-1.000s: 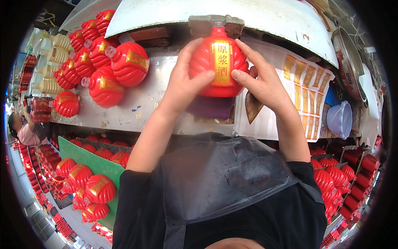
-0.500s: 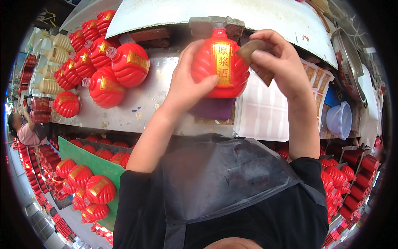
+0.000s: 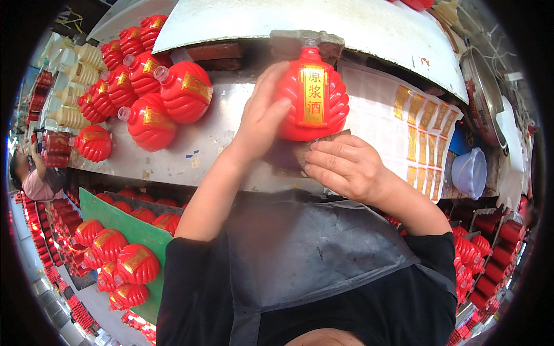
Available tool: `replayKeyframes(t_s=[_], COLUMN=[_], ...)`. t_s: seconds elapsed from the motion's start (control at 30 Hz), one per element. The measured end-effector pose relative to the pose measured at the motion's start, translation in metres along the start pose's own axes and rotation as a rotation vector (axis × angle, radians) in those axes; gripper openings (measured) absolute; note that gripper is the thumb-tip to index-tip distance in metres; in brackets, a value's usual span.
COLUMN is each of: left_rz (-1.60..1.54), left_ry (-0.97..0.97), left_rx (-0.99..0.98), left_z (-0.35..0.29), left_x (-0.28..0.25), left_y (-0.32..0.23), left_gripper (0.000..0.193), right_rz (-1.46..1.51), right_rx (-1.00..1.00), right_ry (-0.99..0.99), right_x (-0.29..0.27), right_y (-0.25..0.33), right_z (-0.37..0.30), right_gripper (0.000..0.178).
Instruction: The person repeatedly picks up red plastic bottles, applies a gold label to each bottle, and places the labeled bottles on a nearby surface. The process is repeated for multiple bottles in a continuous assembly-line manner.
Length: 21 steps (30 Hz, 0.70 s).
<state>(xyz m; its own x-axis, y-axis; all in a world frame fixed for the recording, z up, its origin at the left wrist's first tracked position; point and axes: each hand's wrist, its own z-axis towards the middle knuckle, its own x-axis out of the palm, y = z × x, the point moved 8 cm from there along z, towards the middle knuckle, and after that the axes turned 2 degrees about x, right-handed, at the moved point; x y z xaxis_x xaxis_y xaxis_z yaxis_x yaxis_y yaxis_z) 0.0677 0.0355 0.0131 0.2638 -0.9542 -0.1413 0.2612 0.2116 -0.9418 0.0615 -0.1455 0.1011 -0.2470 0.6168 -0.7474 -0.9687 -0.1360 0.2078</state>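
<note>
A red, ribbed bottle (image 3: 337, 104) with a clear neck and a gold-and-red front label (image 3: 314, 95) lies face up on the worktable. Along its left side my left hand (image 3: 261, 115) grips it, thumb at the edge of the ribs. Just below the bottle's base, my right hand (image 3: 349, 168) has its fingers closed over a thin brown flat piece (image 3: 340, 136), mostly hidden under the hand. To the right lies a white label sheet (image 3: 369, 98), bare on its left part, with rows of gold labels on its right.
More labelled red bottles (image 3: 151, 122) stand at the left of the metal table (image 3: 222, 104). A white board (image 3: 323, 20) runs along the back. At right are a lilac bucket (image 3: 469, 173) and a metal pan (image 3: 482, 95). A green panel (image 3: 98, 210) borders bottles at lower left.
My right hand has come down from beside the bottle's neck to below its base, with the brown piece. The left thumb has slid off the label toward the bottle's edge.
</note>
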Motion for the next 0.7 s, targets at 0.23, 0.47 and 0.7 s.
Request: replayKeyframes(t_s=[0.23,0.47,0.7], left_rz=[-0.059,-0.219,0.03], left_ry=[-0.002,-0.008,0.055], left_rx=[-0.064,-0.16,-0.269], left_z=[0.0,0.004,0.037], left_x=[0.0,-0.002,-0.003], left_y=[0.004,0.001,-0.005], left_gripper=[0.063,0.06,0.071], right_rz=[-0.09,0.256,0.115], right_rx=[0.195,0.564,0.751], right_ry=[-0.178,-0.052,-0.131], right_x=[-0.015,0.002,-0.017], right_y=[-0.026,-0.065,-0.142], right_z=[0.009,0.01,0.045], right_gripper=[0.026,0.025,0.028])
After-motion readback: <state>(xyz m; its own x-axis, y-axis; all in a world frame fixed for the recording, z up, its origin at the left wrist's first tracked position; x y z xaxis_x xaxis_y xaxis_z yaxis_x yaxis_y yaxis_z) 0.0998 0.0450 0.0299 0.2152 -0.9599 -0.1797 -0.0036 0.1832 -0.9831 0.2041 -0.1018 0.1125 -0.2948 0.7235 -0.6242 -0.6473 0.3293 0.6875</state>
